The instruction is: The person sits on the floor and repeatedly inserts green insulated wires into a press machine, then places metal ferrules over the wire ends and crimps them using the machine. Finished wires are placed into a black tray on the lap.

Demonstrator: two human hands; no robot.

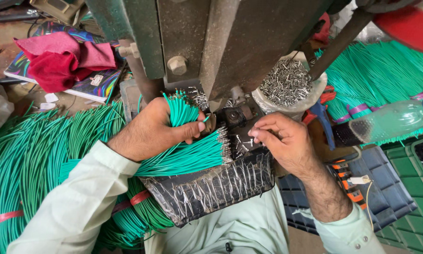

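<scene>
Head view, left hand (152,127) clutching green wires (181,110), right hand (282,141) beside

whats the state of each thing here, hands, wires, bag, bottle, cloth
left hand: closed around a bunch of green wires
right hand: fingers pinched at the small metal terminals by the press
finished wires: lying flat, metal tips on their ends
bag of terminals: open, filled
plastic bottle: lying on its side, capped
red cloth: crumpled on a book

Single head cam, looking steeply down from close above the press (230,42) and work surface (211,188), wearer's shirt at bottom edge.
</scene>
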